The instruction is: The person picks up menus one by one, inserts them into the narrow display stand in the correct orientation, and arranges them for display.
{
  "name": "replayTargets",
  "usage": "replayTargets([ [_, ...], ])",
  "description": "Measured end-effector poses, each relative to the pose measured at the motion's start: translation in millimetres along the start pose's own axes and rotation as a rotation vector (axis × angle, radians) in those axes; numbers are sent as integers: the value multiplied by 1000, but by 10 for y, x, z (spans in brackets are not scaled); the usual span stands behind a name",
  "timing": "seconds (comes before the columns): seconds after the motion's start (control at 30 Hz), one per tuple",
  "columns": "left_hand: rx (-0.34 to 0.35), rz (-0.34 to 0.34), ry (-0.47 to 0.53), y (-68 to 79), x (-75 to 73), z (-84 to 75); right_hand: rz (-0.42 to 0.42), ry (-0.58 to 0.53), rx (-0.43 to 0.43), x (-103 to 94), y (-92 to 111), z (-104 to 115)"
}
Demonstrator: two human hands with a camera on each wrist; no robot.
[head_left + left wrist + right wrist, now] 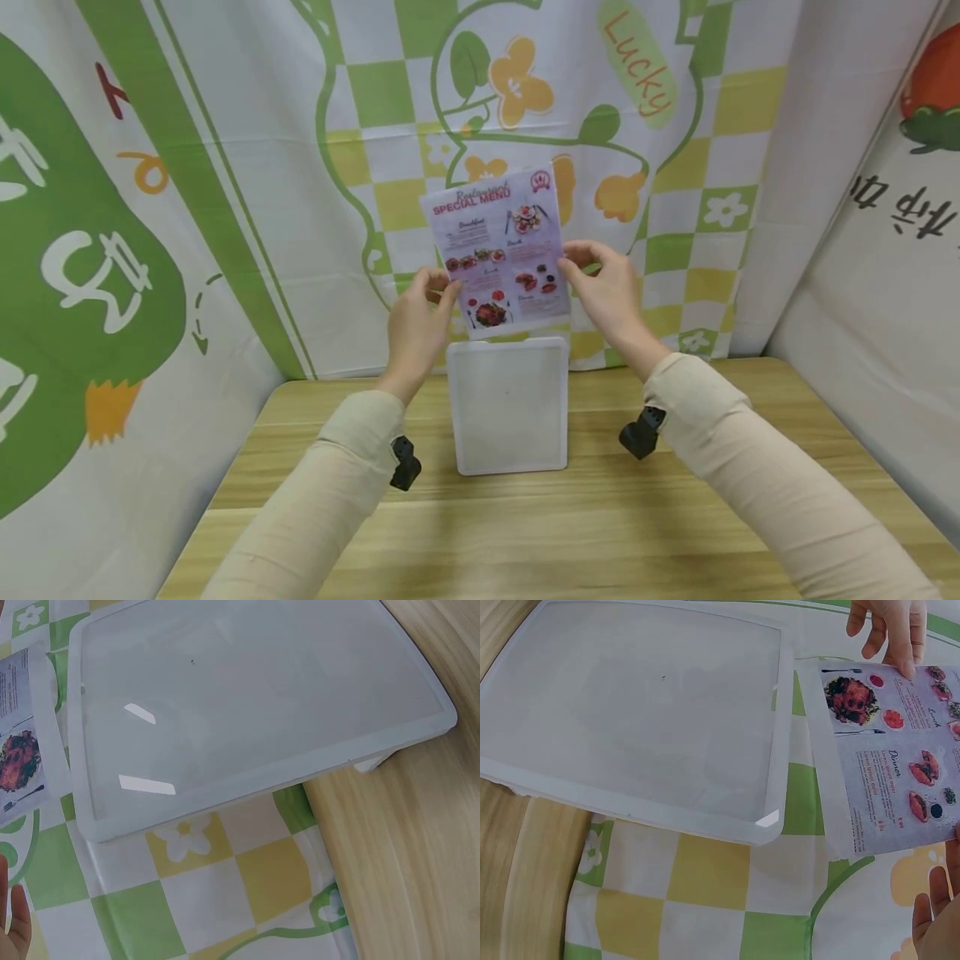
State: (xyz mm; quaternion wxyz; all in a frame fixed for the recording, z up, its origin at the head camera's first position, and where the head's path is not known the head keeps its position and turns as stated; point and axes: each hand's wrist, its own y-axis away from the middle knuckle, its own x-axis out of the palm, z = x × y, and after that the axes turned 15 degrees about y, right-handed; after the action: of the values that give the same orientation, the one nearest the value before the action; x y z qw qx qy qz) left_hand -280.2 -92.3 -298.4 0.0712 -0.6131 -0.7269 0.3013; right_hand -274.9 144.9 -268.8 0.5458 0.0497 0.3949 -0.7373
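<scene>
Sleeves (300,508) nearest, left hand (422,321) and right hand (609,287) pinch the raised menu (501,258) at the frame (510,408)'s twelve o'clock, insertion seemingly pending.

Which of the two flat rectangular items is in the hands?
The printed menu sheet, pinched at its side edges by the left hand and right hand. The white frame below it is blank and stands on the table, untouched.

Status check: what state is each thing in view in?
White frame: standing on the wooden table, face blank.
Menu sheet: held up above the frame, tilted, print facing the person.
Left hand: pinches the menu sheet's left edge.
Right hand: pinches its right edge.
Patterned curtain: hanging behind the table.
</scene>
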Motion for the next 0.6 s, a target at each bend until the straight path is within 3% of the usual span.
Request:
replayTargets([
  [0.6, 19, 7, -20, 1, -72, 60, 32, -3, -12, 54, 6, 26],
])
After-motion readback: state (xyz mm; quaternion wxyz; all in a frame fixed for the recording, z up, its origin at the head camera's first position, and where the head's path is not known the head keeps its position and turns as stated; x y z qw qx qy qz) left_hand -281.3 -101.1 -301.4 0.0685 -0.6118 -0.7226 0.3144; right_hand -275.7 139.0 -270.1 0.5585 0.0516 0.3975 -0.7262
